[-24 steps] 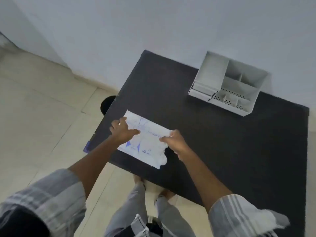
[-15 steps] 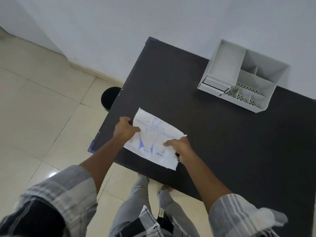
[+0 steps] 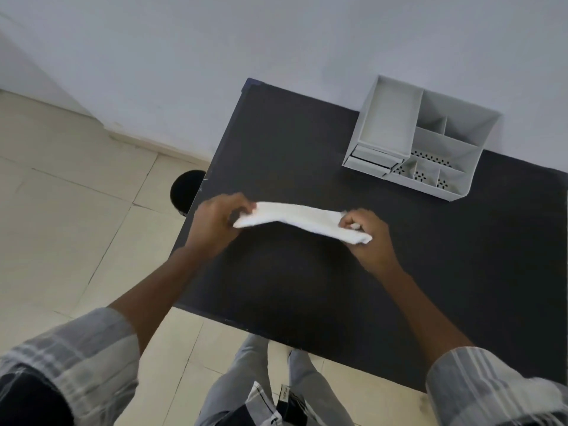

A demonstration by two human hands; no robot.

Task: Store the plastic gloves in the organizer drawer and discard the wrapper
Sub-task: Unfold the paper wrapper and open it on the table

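A white glove packet (image 3: 299,221) is held in the air above the dark table (image 3: 307,287), tilted so its printed face is hidden and only its plain white side shows. My left hand (image 3: 215,224) grips its left end and my right hand (image 3: 370,238) grips its right end. The grey organizer (image 3: 421,142) stands at the table's far right by the wall, with open compartments and a small shut drawer (image 3: 372,158) at its front left. Whether gloves are still inside the packet cannot be told.
A round black bin (image 3: 186,192) stands on the tiled floor just left of the table's left edge. A pale wall runs behind the table. My legs and feet are below the table's near edge.
Both hands lifted the packet off the table and turned it, so the blue print no longer shows. The view has shifted toward the organizer.
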